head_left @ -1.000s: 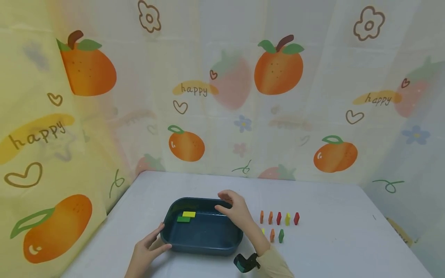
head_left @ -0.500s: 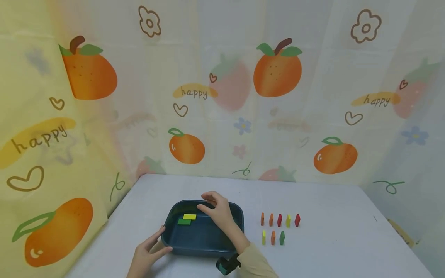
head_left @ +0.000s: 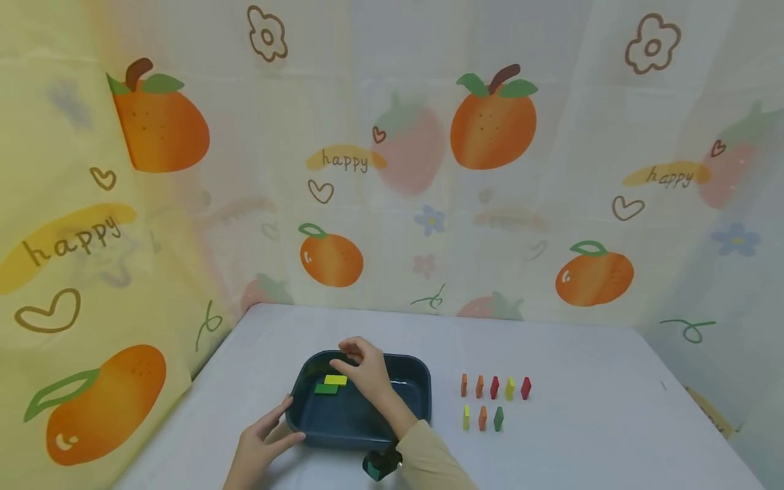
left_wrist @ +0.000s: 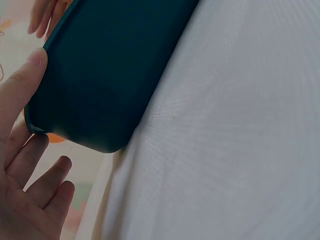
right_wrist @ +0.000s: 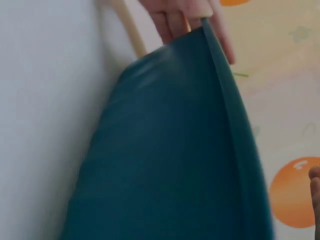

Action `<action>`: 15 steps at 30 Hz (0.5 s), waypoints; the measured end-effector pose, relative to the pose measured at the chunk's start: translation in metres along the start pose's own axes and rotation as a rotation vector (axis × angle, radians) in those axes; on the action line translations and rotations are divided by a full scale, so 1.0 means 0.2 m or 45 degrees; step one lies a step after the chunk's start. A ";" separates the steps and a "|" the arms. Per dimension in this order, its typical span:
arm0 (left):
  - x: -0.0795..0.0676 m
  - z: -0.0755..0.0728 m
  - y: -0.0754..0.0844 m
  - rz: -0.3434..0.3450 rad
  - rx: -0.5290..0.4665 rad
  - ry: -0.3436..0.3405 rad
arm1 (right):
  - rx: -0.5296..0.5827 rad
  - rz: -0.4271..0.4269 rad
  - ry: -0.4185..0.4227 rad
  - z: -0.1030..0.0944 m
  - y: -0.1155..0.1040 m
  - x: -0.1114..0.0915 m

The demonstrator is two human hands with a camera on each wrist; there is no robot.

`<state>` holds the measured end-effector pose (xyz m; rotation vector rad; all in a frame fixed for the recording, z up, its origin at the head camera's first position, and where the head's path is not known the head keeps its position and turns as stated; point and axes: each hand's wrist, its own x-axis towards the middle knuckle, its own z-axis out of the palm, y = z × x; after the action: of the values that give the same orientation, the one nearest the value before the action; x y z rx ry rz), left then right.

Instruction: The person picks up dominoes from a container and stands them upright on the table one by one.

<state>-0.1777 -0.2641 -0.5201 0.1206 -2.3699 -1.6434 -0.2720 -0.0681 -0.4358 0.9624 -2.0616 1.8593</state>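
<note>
In the head view a dark teal rectangular tray [head_left: 352,439] sits on the white table. A yellow domino [head_left: 335,380] and a green domino [head_left: 326,389] lie flat inside, toward its far left. My left hand [head_left: 260,439] grips the tray's left end, thumb at the near rim and fingers along the side. The left wrist view shows that thumb [left_wrist: 36,62] on the rim. My right hand [head_left: 364,367] is over the tray, close to the two dominoes, with a gap between thumb and fingers and nothing visible between them. Only its fingertips [right_wrist: 315,187] enter the right wrist view.
Right of the tray, small dominoes stand upright in two rows: a back row with a yellow domino [head_left: 510,388] among orange and red ones, and a front row ending in a green domino [head_left: 499,418]. A fruit-patterned curtain [head_left: 392,258] hangs behind the table.
My right hand has moved left across the tray, from its right side toward the yellow and green dominoes. The front-row yellow domino has come into full view. My left hand stays at the tray.
</note>
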 end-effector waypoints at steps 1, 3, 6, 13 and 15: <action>0.00 0.00 0.00 0.002 -0.001 -0.002 | -0.001 0.000 0.010 0.01 0.03 0.01; 0.00 0.00 0.00 0.003 0.004 -0.005 | -0.003 0.009 0.030 0.05 0.09 0.01; -0.01 -0.01 0.00 0.004 0.017 0.004 | -0.054 0.040 0.036 0.09 0.18 0.02; -0.01 -0.01 0.01 0.075 0.022 0.019 | -0.156 0.106 0.039 0.12 0.25 -0.01; -0.01 -0.01 0.01 0.091 0.027 0.018 | -0.161 0.104 0.031 0.12 0.26 -0.02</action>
<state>-0.1756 -0.2647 -0.5184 0.0505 -2.3533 -1.5807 -0.2929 -0.0890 -0.4847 0.8327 -2.2047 1.7447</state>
